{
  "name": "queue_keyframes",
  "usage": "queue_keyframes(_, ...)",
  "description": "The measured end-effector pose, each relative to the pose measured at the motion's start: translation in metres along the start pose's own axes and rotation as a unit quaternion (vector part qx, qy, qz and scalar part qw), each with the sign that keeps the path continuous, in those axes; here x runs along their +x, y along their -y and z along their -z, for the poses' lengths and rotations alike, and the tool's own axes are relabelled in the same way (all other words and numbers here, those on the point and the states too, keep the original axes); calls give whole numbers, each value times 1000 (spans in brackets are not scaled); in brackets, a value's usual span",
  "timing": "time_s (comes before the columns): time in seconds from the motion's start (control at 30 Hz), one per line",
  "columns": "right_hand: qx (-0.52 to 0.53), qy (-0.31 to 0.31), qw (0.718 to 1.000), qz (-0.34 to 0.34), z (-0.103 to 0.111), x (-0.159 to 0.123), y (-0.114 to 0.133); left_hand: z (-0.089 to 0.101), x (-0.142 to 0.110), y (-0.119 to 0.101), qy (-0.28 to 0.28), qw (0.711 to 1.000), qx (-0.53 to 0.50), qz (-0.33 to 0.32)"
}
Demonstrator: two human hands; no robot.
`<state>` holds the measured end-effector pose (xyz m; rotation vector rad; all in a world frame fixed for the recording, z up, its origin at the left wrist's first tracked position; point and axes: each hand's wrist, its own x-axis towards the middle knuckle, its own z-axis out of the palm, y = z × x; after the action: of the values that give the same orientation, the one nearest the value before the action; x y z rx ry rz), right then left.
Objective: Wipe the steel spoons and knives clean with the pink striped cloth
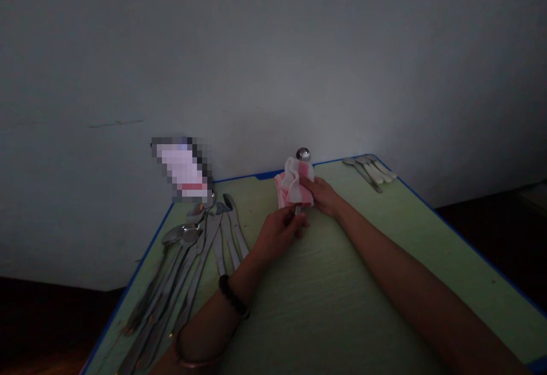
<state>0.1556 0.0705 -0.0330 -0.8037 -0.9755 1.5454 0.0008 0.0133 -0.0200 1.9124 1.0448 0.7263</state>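
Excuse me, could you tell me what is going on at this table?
A person is handling a metal spoon at the green-topped table. The left hand grips its handle, while the right hand holds a pink and white cloth around its middle; the bowl shows beyond the cloth. A loose spread of metal cutlery lies on the left side, and a smaller group of cutlery lies near the far right corner.
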Motion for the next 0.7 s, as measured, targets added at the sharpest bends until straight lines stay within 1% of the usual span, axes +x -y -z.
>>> queue_keyframes(0.1, -14, 15, 1000, -2, 0, 0, -2, 0, 0, 0, -3, 1000, 3, -2)
queue_keyframes(0.17, -6, 15, 1000, -2, 0, 1, -3, 1, 0, 0, -3, 1000, 4, -5)
queue_keyframes(0.2, 5, 5, 1000, -2, 0, 2, -3, 2, 0, 0, -2, 1000, 4, -7)
queue_keyframes(0.27, 45, -36, 998, -1, 1, 6, -4, 3, -1, 0, 2, 1000, 6, -14)
queue_keyframes(0.37, 122, -94, 988, 3, 6, 14, -7, 4, -1, -2, 12, 1000, 14, -24)
queue_keyframes(0.47, 179, -132, 975, 30, 12, 23, -9, 5, -2, -4, 20, 999, 27, -31)
queue_keyframes(0.57, 206, -178, 960, 67, 14, 27, -10, 5, -4, -6, 37, 998, 35, -36)
queue_keyframes(0.63, 207, -193, 955, 86, 13, 27, -9, 4, -6, -6, 46, 998, 38, -38)
queue_keyframes(0.7, 206, -187, 955, 105, 12, 26, -8, 4, -7, -6, 45, 997, 41, -37)
